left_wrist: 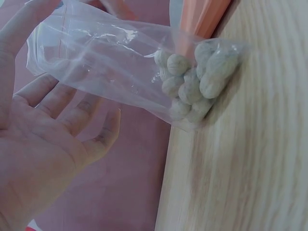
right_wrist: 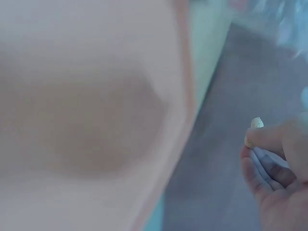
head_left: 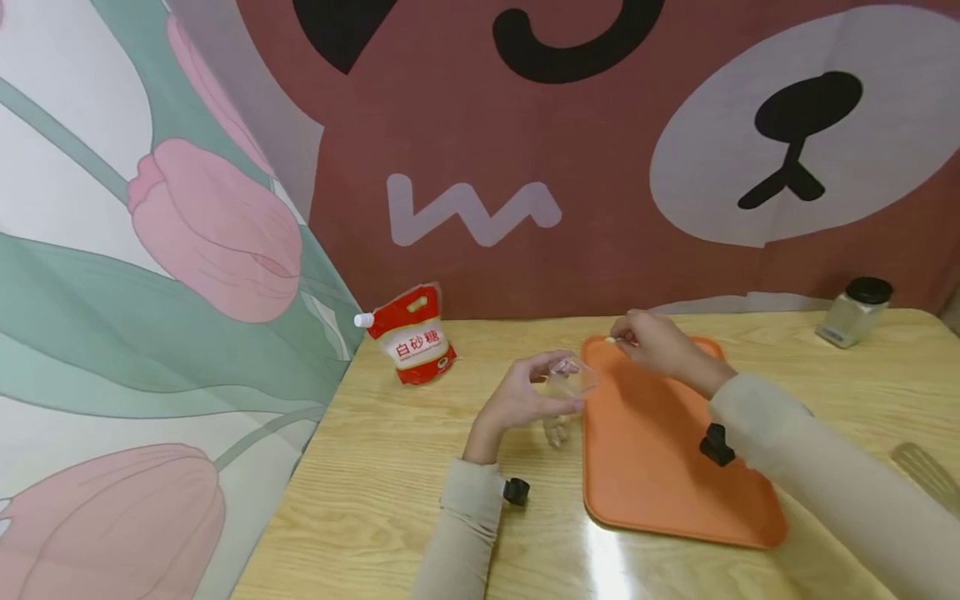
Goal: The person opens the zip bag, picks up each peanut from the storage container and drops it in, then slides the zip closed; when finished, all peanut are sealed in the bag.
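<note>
A clear plastic bag (left_wrist: 110,62) hangs from my left hand (head_left: 525,392), its mouth between the thumb and fingers. Several unshelled peanuts (left_wrist: 190,91) are gathered at the bottom of the bag, just above or on the wooden table. My right hand (head_left: 660,346) pinches one peanut (right_wrist: 256,123) between thumb and fingertips. In the head view that hand is over the far left corner of the orange tray (head_left: 667,467), which lies just right of the bag.
A red and white sugar pouch (head_left: 415,337) with a white cap stands at the back left of the table (head_left: 375,500). At the back right is a jar (head_left: 855,312) with a black lid. A slotted wooden spatula (head_left: 926,471) lies at the right, partly behind my right sleeve.
</note>
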{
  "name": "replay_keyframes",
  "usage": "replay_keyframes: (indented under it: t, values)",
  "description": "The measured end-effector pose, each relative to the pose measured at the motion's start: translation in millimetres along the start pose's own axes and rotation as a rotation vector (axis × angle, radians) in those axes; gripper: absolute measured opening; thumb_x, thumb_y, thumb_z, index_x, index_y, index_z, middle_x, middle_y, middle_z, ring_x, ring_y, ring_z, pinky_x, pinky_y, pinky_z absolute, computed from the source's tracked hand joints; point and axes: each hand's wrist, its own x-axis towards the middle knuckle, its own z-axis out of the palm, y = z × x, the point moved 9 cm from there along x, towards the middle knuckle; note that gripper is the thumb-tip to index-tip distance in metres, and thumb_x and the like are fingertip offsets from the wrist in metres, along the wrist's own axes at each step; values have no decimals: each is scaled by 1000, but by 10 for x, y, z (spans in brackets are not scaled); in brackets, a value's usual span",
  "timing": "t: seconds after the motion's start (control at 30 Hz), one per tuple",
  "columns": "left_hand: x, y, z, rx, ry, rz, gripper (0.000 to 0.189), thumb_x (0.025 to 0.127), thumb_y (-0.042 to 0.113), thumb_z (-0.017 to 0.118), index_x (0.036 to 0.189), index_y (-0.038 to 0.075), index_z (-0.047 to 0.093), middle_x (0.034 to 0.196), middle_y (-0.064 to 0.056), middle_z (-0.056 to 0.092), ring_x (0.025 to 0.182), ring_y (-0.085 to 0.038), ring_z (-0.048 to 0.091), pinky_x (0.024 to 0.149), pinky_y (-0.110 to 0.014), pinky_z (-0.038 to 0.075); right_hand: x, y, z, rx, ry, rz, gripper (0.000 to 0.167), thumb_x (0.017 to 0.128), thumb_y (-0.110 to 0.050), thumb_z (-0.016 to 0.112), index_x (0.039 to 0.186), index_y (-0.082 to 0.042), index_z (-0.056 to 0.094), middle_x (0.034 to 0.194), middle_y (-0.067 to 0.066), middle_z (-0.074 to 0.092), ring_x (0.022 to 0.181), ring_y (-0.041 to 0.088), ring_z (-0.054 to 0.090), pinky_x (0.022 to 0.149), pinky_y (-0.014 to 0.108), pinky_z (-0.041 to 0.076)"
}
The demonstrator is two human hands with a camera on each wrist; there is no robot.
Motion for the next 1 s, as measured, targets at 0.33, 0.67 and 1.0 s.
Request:
replay_keyframes:
  t: [0.33, 0.67, 1.0]
  values:
    - [1, -9, 19, 9, -18, -18, 73, 78, 18, 87, 143, 9, 54, 132, -3, 63, 122, -18, 53, 102, -44, 42, -110, -597, -165, -22, 53, -119, 15, 89, 3, 71, 103, 0, 73, 92, 8, 63, 76, 20, 62, 64, 35, 53]
    - [-29, -27, 27, 7, -27, -23, 71, 79, 26, 86, 143, 18, 55, 120, 10, 67, 119, -11, 55, 101, -39, 42, -181, -966, -132, 7, 17, -167, 15, 88, 3, 73, 102, -3, 74, 92, 3, 62, 78, 15, 61, 65, 30, 52]
    - [-12, -26, 5, 17, -17, -15, 70, 77, 27, 87, 141, 19, 58, 125, 13, 64, 117, -9, 56, 100, -38, 44, -179, -1023, -94, 57, 49, -192, 19, 85, 6, 74, 101, -3, 75, 92, 1, 63, 78, 13, 60, 64, 28, 52]
